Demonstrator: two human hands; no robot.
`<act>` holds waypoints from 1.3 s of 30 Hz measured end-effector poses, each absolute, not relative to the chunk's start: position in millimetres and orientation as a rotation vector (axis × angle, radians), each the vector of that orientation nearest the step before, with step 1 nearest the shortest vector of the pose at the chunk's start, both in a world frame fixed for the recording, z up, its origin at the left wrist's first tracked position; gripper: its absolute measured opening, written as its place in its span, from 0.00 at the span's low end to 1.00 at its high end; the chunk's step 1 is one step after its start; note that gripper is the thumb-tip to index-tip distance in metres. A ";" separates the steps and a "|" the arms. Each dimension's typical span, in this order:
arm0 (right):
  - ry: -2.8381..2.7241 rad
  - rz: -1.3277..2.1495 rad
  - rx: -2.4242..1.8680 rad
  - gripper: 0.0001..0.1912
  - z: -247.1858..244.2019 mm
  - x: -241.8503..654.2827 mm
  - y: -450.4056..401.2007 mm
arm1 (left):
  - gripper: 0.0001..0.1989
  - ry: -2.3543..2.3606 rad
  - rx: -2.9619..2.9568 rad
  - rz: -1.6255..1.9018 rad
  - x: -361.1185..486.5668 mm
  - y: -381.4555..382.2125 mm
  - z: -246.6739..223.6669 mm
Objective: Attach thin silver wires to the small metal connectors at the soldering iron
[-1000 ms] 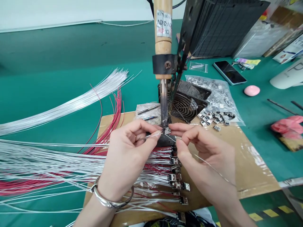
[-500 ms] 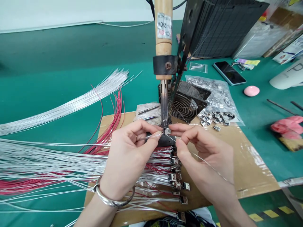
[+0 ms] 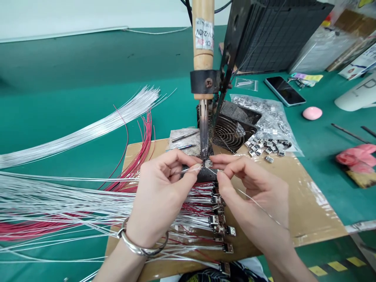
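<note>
My left hand [image 3: 158,199] is pinching a thin wire [image 3: 190,169] against the small metal connector [image 3: 208,163], which is sitting on a dark block [image 3: 199,175] below the soldering iron [image 3: 203,129]. My right hand [image 3: 252,199] is clamping a second wire [image 3: 258,207]. If either wire slips, I could be making a bad joint or burning my fingers.

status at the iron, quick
Left hand pinching white wire at small metal connector. Right hand holding thin wire to it. Soldering iron tip just above. Wire bundle under left wrist.
</note>
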State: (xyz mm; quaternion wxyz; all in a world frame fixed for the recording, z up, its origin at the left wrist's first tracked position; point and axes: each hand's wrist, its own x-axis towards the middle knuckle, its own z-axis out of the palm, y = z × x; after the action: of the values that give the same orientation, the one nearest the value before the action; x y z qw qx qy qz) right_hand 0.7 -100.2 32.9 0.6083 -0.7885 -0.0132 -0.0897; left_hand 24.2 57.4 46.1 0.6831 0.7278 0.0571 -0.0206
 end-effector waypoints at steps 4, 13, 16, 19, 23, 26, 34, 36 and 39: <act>-0.046 -0.218 -1.822 0.09 32.9 0.4 -100.7 | 0.05 0.115 1.629 -0.034 22.3 58.0 47.6; -0.060 -0.218 -1.803 0.09 32.0 0.2 -99.3 | 0.05 0.122 1.630 -0.031 21.3 58.3 49.8; -0.057 -0.212 -1.807 0.09 30.8 -0.5 -100.1 | 0.05 0.129 1.633 -0.036 22.2 58.0 48.0; -0.046 -0.199 -1.812 0.09 29.3 -0.1 -100.4 | 0.05 0.132 1.633 -0.050 23.3 56.8 47.3; -0.042 -0.194 -1.803 0.09 28.9 1.0 -99.5 | 0.06 0.134 1.644 -0.047 23.3 55.0 49.3; -0.048 -0.197 -1.805 0.09 29.7 1.0 -99.2 | 0.05 0.127 1.674 -0.029 22.2 54.7 51.6; -0.042 -0.212 -1.792 0.09 32.0 0.3 -97.9 | 0.05 0.105 1.706 0.011 18.5 55.3 51.0; -0.042 -0.218 -1.789 0.09 32.4 0.3 -97.5 | 0.05 0.108 1.710 0.019 17.7 55.0 50.7; -0.051 -0.225 -1.784 0.08 31.6 0.0 -97.9 | 0.05 0.110 1.717 0.022 17.6 54.6 51.2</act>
State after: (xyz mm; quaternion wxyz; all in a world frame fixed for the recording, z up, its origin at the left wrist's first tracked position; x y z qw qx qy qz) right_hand 0.0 -97.9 31.6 0.6220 -0.7766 -0.0222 -0.0978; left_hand 17.6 54.6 51.2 0.6522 0.7565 0.0483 0.0098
